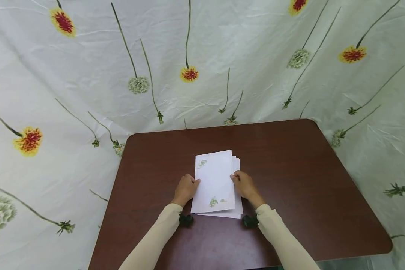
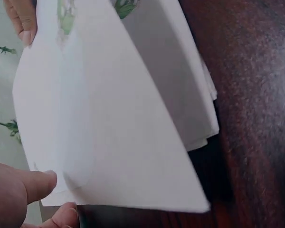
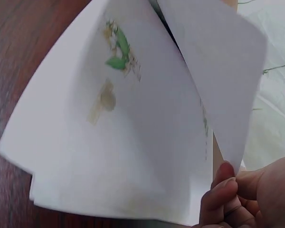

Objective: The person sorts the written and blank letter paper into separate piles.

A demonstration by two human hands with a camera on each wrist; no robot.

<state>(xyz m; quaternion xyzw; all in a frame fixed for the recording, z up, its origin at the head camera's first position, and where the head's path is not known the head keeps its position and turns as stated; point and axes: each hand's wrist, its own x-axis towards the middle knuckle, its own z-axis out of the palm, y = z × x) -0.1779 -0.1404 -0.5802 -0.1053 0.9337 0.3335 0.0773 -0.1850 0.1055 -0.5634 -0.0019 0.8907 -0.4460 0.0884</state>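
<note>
A white sheet of paper [image 1: 214, 180] printed with small green plant pictures lies raised over several more white sheets [image 1: 237, 212], which show along its right and lower sides. My left hand [image 1: 186, 189] pinches its left edge, thumb on top. In the left wrist view that thumb [image 2: 40, 184] shows on the paper with a finger below the edge. At the opposite edge my right hand [image 1: 244, 184] pinches the same sheet. The right wrist view has the sheet's lifted side [image 3: 223, 61] curving up from the sheet beneath [image 3: 147, 133], which bears a green and tan print.
The papers are over a dark brown table [image 1: 290, 180] with rounded corners. Behind it hangs a white cloth [image 1: 253, 45] printed with flowers and stems. Dark wrist devices [image 1: 249, 221] sit below both hands, near the papers' lower corners.
</note>
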